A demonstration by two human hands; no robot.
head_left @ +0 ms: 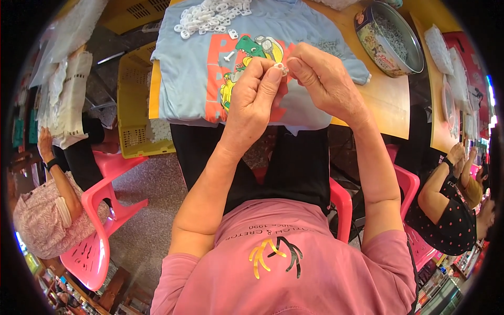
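My left hand [253,97] pinches a small white plastic piece [280,66] with a hole in it between thumb and fingertip. Right beside it, my right hand [329,83] has its thumb and fingers pressed together; what they hold, if anything, is hidden. Both hands are raised over a light blue T-shirt [181,86] with a cartoon dinosaur print, spread on the table. A heap of similar white plastic pieces [207,21] lies on the shirt at the far left. One loose white piece [229,55] rests on the print.
An open round tin [374,50] of small grey metal parts stands on the wooden table [386,100] at right. More small grey parts [329,48] are scattered on the shirt. A yellow crate [131,134] stands left of the table. People sit on pink chairs [97,210] at both sides.
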